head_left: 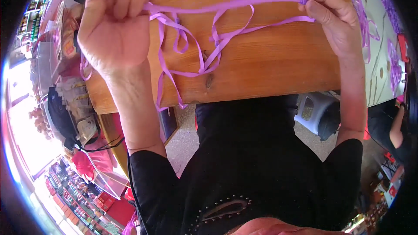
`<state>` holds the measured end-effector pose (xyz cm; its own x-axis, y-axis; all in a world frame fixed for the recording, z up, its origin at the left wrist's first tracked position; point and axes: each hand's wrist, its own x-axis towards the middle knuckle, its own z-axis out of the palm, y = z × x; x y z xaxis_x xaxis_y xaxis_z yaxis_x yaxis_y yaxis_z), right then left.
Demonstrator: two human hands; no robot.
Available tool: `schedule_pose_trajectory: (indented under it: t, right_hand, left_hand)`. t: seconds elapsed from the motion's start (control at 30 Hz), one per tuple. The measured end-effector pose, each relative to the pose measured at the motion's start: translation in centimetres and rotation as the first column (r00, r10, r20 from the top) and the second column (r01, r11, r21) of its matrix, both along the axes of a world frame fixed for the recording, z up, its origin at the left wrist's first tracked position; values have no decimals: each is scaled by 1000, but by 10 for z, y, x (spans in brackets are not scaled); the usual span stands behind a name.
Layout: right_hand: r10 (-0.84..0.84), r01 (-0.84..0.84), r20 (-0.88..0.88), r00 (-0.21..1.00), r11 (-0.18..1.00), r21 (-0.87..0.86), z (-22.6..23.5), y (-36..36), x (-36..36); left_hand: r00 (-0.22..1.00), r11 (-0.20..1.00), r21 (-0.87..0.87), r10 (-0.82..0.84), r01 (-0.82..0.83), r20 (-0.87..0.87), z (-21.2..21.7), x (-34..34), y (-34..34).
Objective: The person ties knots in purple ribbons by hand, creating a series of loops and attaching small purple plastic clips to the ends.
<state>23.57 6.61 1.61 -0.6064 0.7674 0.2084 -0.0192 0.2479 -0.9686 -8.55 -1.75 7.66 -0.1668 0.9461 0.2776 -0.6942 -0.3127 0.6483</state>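
A purple ribbon (226, 5) is stretched nearly level between my two hands, above the wooden table (270, 65). My left hand (115, 35) is turned palm up, its fingers curled over at the ribbon's left end; the exact grip there is partly hidden. At the other end, my right hand (335, 19) pinches the ribbon between thumb and forefinger, beside a small dark purple knot (302, 1). More ribbon lies in loose loops on the tabletop, and one loop hangs over the near edge. Another strand runs across the table toward my right hand.
To the right stands a white-topped table (379, 52) with more purple ribbon lying on it. Bags and clear plastic packages crowd the left side. Below the table edge is a pale plastic container (308, 114). Another person's arm (397, 126) shows at far right.
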Motion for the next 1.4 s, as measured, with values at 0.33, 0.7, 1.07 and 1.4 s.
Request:
schedule_pose_trajectory:
  t: [0.33,0.7,1.07,1.4]
  right_hand:
    - [-55,48,-106,993,997,-61,-4,17,13]
    - [-86,66,265,960,994,86,4,-7,-15]
    - [-268,189,204,942,922,337,15,-28,-14]
    - [-394,159,325,860,811,562,4,-18,22]
  left_hand:
    - [995,995,52,86,-83,-53,8,-38,-12]
    - [-510,317,787,623,-529,-593,-67,-24,19]
    - [566,986,114,165,-124,-808,-87,147,27]
    - [60,833,520,538,-190,-841,-86,108,44]
